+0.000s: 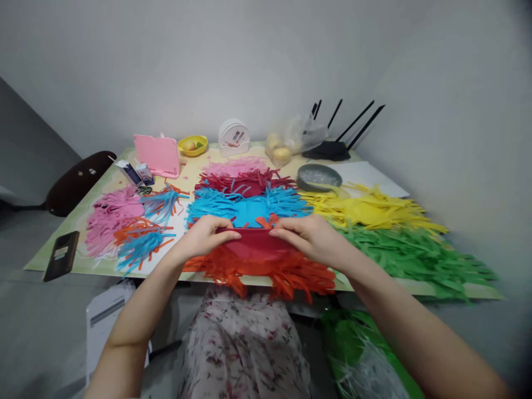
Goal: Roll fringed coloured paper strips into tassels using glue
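My left hand (210, 238) pinches the left end of a red sheet's upper edge, thumb on the near side. At the other end my right hand (307, 235) grips the same edge. Between them the red sheet (257, 244), thin like tissue paper or cloth, hangs stretched over orange fringed strips (299, 277) at the table's front edge. Just behind my fingers lies a blue fringed pile (249, 210). A dark red fringed pile (245, 183) and a pink one (235, 167) lie farther back. Small orange tips poke up near my right fingers.
Yellow (369, 210) and green fringed piles (415, 255) lie right. Left are pink strips (110, 221), blue-orange tassels (143, 244) and a phone (61, 256). Behind stand a pink tablet case (158, 155), yellow fruit bowl (193, 146), grey bowl (319, 176) and black router (328, 151).
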Demonstrator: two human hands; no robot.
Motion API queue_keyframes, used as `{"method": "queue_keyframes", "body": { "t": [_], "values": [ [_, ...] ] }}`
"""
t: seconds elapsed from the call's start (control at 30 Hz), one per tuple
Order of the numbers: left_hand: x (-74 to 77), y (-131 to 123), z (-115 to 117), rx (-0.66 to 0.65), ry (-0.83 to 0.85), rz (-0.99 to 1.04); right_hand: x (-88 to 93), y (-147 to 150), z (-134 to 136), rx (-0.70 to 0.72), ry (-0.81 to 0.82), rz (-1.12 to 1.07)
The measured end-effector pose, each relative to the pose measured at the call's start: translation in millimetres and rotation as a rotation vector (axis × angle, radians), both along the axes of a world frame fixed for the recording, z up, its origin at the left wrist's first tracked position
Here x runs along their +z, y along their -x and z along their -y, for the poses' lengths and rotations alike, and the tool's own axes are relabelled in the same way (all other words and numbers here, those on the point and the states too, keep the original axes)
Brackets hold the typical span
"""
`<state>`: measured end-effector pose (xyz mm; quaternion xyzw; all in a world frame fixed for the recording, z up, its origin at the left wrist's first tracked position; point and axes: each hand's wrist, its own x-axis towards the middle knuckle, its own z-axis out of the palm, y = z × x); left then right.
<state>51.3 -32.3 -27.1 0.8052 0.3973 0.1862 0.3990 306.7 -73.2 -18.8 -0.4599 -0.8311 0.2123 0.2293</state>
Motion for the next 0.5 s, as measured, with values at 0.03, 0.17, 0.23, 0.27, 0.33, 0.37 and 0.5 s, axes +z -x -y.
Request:
{"method": "queue_keyframes", "body": {
  "t": [0.03, 0.17, 0.23, 0.27, 0.33, 0.37, 0.5],
  "values": [
    [0.9, -0.2, 0.1, -0.008, 0.01, -0.002, 0.4, -0.9, -1.3, 0.014, 0.011, 0.01],
    [3.0, -0.5, 0.2, -0.05, 0.029, -0.017, 0.9, -1.2, -5.1, 0.076, 0.072, 0.015],
    [2.1, -0.1, -0.3, -0.069, 0.025, -0.038, -0.2, 0.3, -4.8, 0.063, 0.088, 0.005],
    [1.4, 0.2, -0.6, -0.079, 0.021, -0.048, -1.2, 1.1, -4.2, 0.052, 0.088, 0.002],
    [0.3, 0.8, -0.6, -0.096, 0.017, -0.063, -3.7, 2.3, -2.7, 0.036, 0.078, 0.004],
    [0.0, 1.1, -0.4, -0.099, 0.012, -0.067, -4.9, 2.5, -2.0, 0.035, 0.072, 0.005],
    [0.1, 1.2, 1.9, -0.091, -0.022, -0.02, -6.5, 0.7, -2.5, 0.076, 0.078, 0.025]
  ]
}}
